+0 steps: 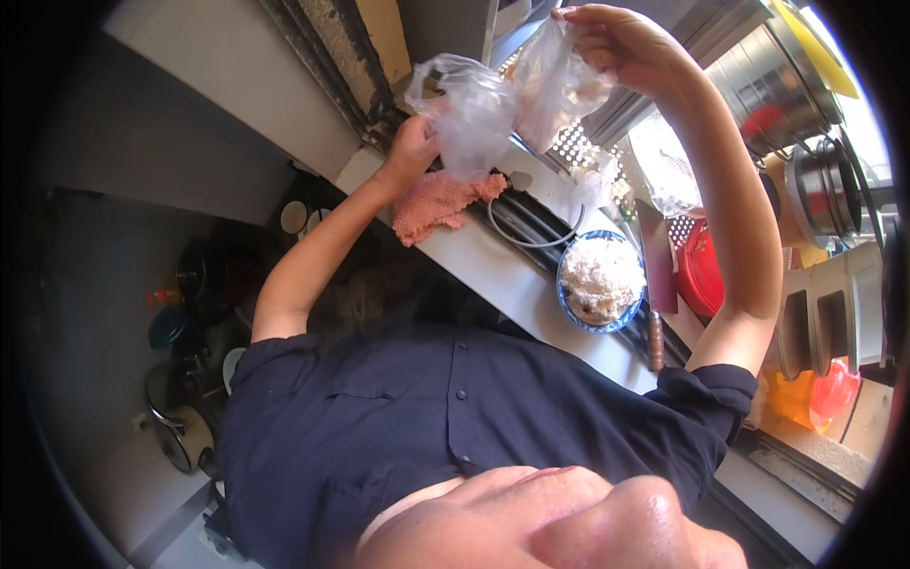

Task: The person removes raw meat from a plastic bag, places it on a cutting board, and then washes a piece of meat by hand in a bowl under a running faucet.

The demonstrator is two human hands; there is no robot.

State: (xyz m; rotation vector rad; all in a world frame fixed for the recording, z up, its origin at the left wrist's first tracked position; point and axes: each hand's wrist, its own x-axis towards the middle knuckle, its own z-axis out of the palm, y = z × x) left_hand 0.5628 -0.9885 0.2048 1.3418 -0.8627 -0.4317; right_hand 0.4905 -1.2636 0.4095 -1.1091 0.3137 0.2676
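My left hand (414,151) grips a crumpled clear plastic bag (478,124) by its left side. High at the top, the fingers of my right hand (633,53) pinch the upper edge of another clear plastic bag (544,89), which has pale contents I cannot make out. The two bags hang side by side. Just below my left hand, a pink textured cloth (437,206) lies over the counter edge. Nearer to me stands a blue-and-white bowl (561,302) heaped with white, rice-like food (603,276). A cleaver with a wooden handle (655,341) lies right of the bowl.
A grey cable or hose (530,244) loops over the white counter (490,267). Perforated metal (569,142) lies behind, with a crumpled plastic bag (596,178) nearby. Metal pots (775,85), a red round container (700,270) and an orange-red bag (814,395) are along the right.
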